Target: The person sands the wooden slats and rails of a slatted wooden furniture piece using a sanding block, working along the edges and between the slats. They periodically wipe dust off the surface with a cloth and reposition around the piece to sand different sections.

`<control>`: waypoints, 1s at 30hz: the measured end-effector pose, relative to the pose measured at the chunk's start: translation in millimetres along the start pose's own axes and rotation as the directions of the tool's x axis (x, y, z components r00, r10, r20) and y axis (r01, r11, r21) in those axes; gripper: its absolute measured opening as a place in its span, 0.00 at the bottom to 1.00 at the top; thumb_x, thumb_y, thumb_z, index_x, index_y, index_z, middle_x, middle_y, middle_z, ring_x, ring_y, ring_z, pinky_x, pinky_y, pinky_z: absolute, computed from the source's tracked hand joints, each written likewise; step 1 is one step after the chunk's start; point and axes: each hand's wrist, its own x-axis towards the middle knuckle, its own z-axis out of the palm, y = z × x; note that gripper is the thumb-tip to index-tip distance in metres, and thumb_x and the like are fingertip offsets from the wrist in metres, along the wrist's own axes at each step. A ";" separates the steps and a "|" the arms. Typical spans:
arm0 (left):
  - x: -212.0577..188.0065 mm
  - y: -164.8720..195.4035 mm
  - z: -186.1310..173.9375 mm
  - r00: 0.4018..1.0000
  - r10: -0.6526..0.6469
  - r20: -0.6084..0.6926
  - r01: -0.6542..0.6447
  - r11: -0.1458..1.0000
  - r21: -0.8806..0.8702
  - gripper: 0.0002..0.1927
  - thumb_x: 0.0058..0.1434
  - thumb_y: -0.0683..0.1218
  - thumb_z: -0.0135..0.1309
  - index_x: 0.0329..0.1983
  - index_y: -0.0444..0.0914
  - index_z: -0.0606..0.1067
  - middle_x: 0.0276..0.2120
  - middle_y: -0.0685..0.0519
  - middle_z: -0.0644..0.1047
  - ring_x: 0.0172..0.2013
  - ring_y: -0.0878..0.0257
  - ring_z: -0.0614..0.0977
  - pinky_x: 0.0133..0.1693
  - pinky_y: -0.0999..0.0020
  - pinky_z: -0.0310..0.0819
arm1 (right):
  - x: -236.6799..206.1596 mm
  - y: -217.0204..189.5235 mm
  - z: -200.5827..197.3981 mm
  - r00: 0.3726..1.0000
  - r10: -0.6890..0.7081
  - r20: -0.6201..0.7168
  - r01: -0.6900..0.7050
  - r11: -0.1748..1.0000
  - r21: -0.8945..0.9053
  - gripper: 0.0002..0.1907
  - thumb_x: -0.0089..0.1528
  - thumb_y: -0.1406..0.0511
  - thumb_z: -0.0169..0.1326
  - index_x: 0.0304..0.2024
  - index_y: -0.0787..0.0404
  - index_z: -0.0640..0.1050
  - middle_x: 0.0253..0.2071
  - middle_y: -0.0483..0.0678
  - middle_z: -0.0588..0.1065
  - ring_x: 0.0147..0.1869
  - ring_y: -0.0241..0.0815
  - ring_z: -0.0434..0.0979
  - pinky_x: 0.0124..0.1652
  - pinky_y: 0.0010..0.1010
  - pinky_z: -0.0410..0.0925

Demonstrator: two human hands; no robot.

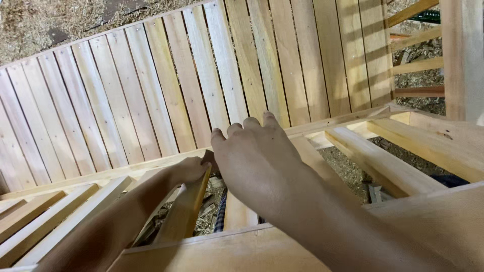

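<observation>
My left hand (190, 171) reaches down between the cross slats of a bare wooden frame (353, 120) and grips the top end of a loose wooden slat (184, 211) that stands tilted inside it. Held above the frame's middle, my right hand (254, 156) has its fingers curled and slightly apart, fingertips near the frame's far rail, with nothing in it. Its forearm crosses the near rail (212, 254). The slat's lower end is hidden behind the near rail.
A slatted wooden panel (166, 75) stands against the frame's far side. Fixed cross slats lie at the left (55, 214) and right (383, 163). Sawdust and scraps cover the floor (45, 17). A wooden post (461, 55) rises at the right.
</observation>
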 end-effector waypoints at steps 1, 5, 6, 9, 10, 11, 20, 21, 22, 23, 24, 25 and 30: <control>-3.4 1.2 -1.2 1.000 0.000 0.009 0.000 0.998 -0.056 0.25 0.76 0.60 0.35 0.61 0.41 0.74 0.47 0.41 0.82 0.48 0.50 0.84 0.54 0.54 0.78 | 0.0 0.5 -0.9 1.000 0.002 -0.011 -0.002 1.000 0.015 0.21 0.68 0.68 0.44 0.65 0.66 0.67 0.49 0.59 0.76 0.53 0.52 0.77 0.65 0.63 0.57; -124.6 -28.8 9.7 0.994 0.078 0.078 -0.054 0.959 -0.279 0.25 0.67 0.59 0.40 0.66 0.58 0.71 0.55 0.48 0.81 0.57 0.56 0.79 0.60 0.64 0.73 | -1.2 0.6 -8.2 0.998 0.037 0.052 -0.039 0.999 0.028 0.17 0.66 0.69 0.46 0.57 0.65 0.72 0.49 0.56 0.76 0.56 0.51 0.75 0.66 0.59 0.58; -171.0 -44.1 13.6 0.985 -0.124 0.118 0.142 0.977 -0.159 0.23 0.70 0.62 0.39 0.66 0.62 0.70 0.63 0.60 0.76 0.63 0.65 0.76 0.66 0.66 0.65 | -2.2 -0.3 -10.7 1.000 0.017 -0.003 -0.017 0.999 0.030 0.20 0.64 0.66 0.49 0.58 0.65 0.72 0.50 0.57 0.76 0.56 0.52 0.75 0.65 0.60 0.58; -228.2 -56.3 19.8 1.000 0.011 -0.007 -0.012 1.000 -0.008 0.35 0.66 0.61 0.49 0.76 0.55 0.58 0.64 0.55 0.76 0.65 0.62 0.76 0.68 0.61 0.61 | -6.8 -3.4 -16.6 0.997 -0.011 -0.077 0.013 1.000 0.028 0.27 0.62 0.62 0.53 0.62 0.67 0.70 0.50 0.58 0.76 0.55 0.54 0.75 0.64 0.62 0.59; -225.1 -55.4 19.8 0.987 0.102 -0.121 -0.108 0.993 -0.038 0.43 0.63 0.61 0.55 0.79 0.51 0.54 0.63 0.53 0.77 0.64 0.61 0.77 0.69 0.60 0.61 | -8.9 -4.5 -17.4 0.999 -0.015 -0.051 0.016 1.000 0.015 0.25 0.64 0.64 0.50 0.62 0.68 0.69 0.49 0.59 0.76 0.54 0.53 0.76 0.63 0.61 0.59; -205.5 -49.2 21.2 0.998 0.055 -0.031 -0.060 0.986 -0.153 0.32 0.66 0.60 0.49 0.74 0.56 0.64 0.62 0.56 0.77 0.63 0.62 0.76 0.67 0.62 0.64 | -10.1 -5.8 -17.3 0.999 -0.021 -0.026 0.021 1.000 0.002 0.23 0.67 0.66 0.47 0.63 0.69 0.67 0.48 0.60 0.76 0.52 0.53 0.77 0.63 0.61 0.58; -5.5 7.9 -13.4 0.997 -0.012 0.073 0.027 0.976 -0.217 0.33 0.70 0.67 0.37 0.57 0.38 0.76 0.45 0.40 0.82 0.40 0.52 0.85 0.43 0.57 0.80 | 2.8 10.7 -1.1 0.998 0.058 0.004 -0.058 0.997 0.041 0.22 0.67 0.62 0.47 0.63 0.63 0.68 0.53 0.57 0.75 0.58 0.52 0.74 0.63 0.57 0.60; -21.3 14.5 -21.4 0.997 0.032 0.071 -0.014 0.971 -0.238 0.32 0.70 0.66 0.40 0.56 0.35 0.75 0.43 0.38 0.84 0.39 0.52 0.86 0.41 0.57 0.82 | 4.8 15.5 -2.5 0.995 0.079 -0.055 -0.077 0.996 0.037 0.24 0.67 0.64 0.47 0.66 0.62 0.67 0.55 0.57 0.75 0.59 0.52 0.74 0.64 0.59 0.58; -43.2 26.1 -31.1 0.999 0.040 -0.019 -0.044 0.903 -0.427 0.28 0.67 0.62 0.46 0.56 0.35 0.76 0.43 0.39 0.84 0.38 0.53 0.85 0.39 0.58 0.80 | 6.2 20.7 -5.3 0.988 0.102 -0.116 -0.099 0.995 0.031 0.26 0.67 0.66 0.47 0.68 0.61 0.66 0.58 0.57 0.74 0.60 0.52 0.75 0.66 0.61 0.56; -70.7 38.0 -39.7 0.994 0.031 -0.106 -0.089 0.796 -0.599 0.25 0.64 0.58 0.52 0.56 0.36 0.77 0.42 0.40 0.84 0.37 0.54 0.84 0.36 0.59 0.78 | 7.4 25.8 -9.1 0.977 0.123 -0.173 -0.120 0.992 0.027 0.28 0.67 0.68 0.48 0.70 0.60 0.65 0.61 0.57 0.73 0.61 0.53 0.75 0.67 0.63 0.54; -99.7 51.0 -47.8 0.982 0.007 -0.186 -0.146 0.653 -0.744 0.23 0.61 0.54 0.58 0.56 0.37 0.78 0.42 0.41 0.84 0.35 0.54 0.83 0.34 0.59 0.77 | 8.5 30.9 -13.9 0.973 0.155 -0.169 -0.146 0.987 0.063 0.33 0.64 0.61 0.52 0.71 0.61 0.62 0.62 0.58 0.71 0.63 0.54 0.72 0.66 0.61 0.54; -127.4 63.3 -58.2 0.961 -0.091 -0.263 -0.180 0.518 -0.836 0.22 0.62 0.50 0.58 0.56 0.35 0.77 0.42 0.45 0.85 0.36 0.57 0.85 0.37 0.61 0.81 | 10.0 35.3 -18.9 0.969 0.186 -0.164 -0.172 0.980 0.096 0.40 0.62 0.55 0.57 0.71 0.61 0.59 0.63 0.59 0.69 0.65 0.56 0.68 0.65 0.59 0.55; -205.5 104.5 -105.3 0.885 -0.211 -0.415 -0.404 0.096 -0.910 0.25 0.63 0.46 0.53 0.64 0.37 0.69 0.44 0.48 0.81 0.42 0.57 0.84 0.43 0.60 0.81 | 27.4 46.3 -29.6 0.974 -0.022 -0.224 0.158 0.774 0.613 0.53 0.53 0.49 0.68 0.71 0.65 0.59 0.64 0.60 0.67 0.65 0.53 0.69 0.60 0.49 0.67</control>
